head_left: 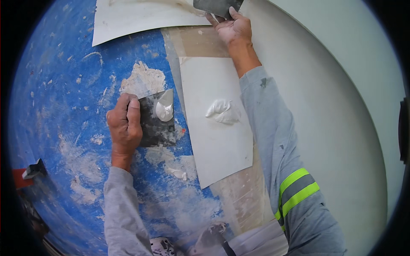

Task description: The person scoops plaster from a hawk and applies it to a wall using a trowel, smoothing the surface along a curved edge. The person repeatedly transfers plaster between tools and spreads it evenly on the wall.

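My left hand (124,124) grips a dark, square metal putty spreader (154,130) by its left side. A glossy dab of white putty (165,109) clings near that spreader's right edge. At the top, my right hand (235,30) pinches a second dark putty spreader (218,7), its far end cut off by the picture's rim. This one is over the upper white sheet (147,15), which has a beige smear. A lower white sheet (220,160) lies beside my right forearm, with a mound of white putty (223,112) on it.
Dried putty (144,80) crusts the blue, splattered floor covering (55,115). Brown paper strips (205,40) run beside the white sheets. A smooth white wall (324,111) rises on the right. A dark-and-red object (33,170) sits at far left; a shoe (163,246) shows below.
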Demonstrator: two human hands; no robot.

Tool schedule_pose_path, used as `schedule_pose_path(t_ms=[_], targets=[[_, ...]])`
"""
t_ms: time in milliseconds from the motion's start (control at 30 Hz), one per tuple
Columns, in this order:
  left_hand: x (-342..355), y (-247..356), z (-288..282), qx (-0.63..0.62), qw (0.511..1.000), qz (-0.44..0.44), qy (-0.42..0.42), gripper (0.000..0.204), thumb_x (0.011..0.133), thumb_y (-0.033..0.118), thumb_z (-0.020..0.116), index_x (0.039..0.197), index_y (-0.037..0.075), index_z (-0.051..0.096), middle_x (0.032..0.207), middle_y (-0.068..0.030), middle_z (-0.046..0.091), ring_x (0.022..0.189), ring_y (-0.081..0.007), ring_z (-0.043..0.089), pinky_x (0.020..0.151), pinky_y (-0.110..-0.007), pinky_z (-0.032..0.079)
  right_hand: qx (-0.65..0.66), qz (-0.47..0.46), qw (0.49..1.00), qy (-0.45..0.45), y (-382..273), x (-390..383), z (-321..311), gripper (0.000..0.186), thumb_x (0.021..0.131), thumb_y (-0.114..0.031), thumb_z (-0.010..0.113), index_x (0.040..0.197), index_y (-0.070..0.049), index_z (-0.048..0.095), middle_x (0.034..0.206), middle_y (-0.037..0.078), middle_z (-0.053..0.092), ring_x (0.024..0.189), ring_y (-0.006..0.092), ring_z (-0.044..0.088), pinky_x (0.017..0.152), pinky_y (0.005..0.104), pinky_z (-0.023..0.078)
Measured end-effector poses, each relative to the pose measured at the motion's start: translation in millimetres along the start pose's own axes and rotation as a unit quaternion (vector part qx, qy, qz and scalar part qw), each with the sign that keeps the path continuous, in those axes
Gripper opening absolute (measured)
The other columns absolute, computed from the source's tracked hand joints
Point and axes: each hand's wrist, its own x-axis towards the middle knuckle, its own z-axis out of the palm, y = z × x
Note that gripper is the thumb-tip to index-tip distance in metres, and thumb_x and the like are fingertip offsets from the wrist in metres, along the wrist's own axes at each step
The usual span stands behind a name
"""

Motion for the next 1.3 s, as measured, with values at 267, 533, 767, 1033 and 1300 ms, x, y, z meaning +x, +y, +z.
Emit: schedule_pose_path(t_ms=[267, 533, 767, 1033, 1300], targets=[[0.8, -2.2, 0.8, 0.004, 1.000, 0.010, 0.009, 0.019, 0.099, 0.013, 0.050, 0.087, 0.002, 0.061, 0.060, -0.0035, 0.044, 0.052, -0.0102, 0.039, 0.050, -0.031, 0.032, 0.016, 0.025, 0.998, -0.050, -6.9, 34.9, -12.7, 0.030, 0.100, -0.008, 0.049, 0.130, -0.006, 0.049, 0.136, 0.013, 0.057, 0.131, 0.0350, 0.049, 0.104, 0.0649, 0.041], [0.2, -0.5, 4.7, 0.019, 1.000, 0.018, 0.008, 0.020, 0.099, 0.013, 0.049, 0.087, 0.001, 0.060, 0.060, -0.0020, 0.042, 0.053, -0.0085, 0.035, 0.049, -0.031, 0.029, 0.030, 0.038, 0.998, -0.038, -15.5, 41.6, -16.2, 0.029, 0.101, -0.008, 0.048, 0.129, -0.004, 0.047, 0.136, 0.016, 0.056, 0.128, 0.0368, 0.052, 0.103, 0.0647, 0.044], [1.8, -3.4, 4.0, 0.020, 0.999, 0.031, 0.012, 0.021, 0.100, 0.014, 0.049, 0.086, 0.002, 0.058, 0.061, -0.0016, 0.041, 0.054, -0.0088, 0.034, 0.050, -0.031, 0.028, 0.045, 0.031, 0.998, -0.039, -14.8, 48.7, -7.9, 0.025, 0.101, -0.008, 0.048, 0.125, -0.002, 0.050, 0.130, 0.017, 0.060, 0.123, 0.0365, 0.055, 0.101, 0.0631, 0.046], [1.8, -0.2, 3.2, 0.020, 1.000, 0.014, 0.012, 0.019, 0.100, 0.013, 0.051, 0.087, 0.002, 0.060, 0.062, -0.0016, 0.044, 0.055, -0.0085, 0.037, 0.051, -0.030, 0.031, 0.029, 0.009, 0.999, -0.024, -18.2, 46.0, -0.4, 0.028, 0.097, -0.007, 0.054, 0.125, -0.005, 0.053, 0.128, 0.016, 0.061, 0.120, 0.0354, 0.057, 0.100, 0.0609, 0.048], [0.3, 0.2, 3.2, 0.022, 1.000, 0.009, 0.012, 0.019, 0.099, 0.013, 0.051, 0.087, 0.001, 0.060, 0.063, -0.0026, 0.046, 0.056, -0.0086, 0.039, 0.051, -0.030, 0.033, 0.056, -0.021, 0.991, -0.119, -29.9, 37.9, 0.5, 0.032, 0.093, -0.002, 0.054, 0.125, -0.006, 0.059, 0.125, 0.016, 0.064, 0.117, 0.0353, 0.060, 0.100, 0.0556, 0.050]])
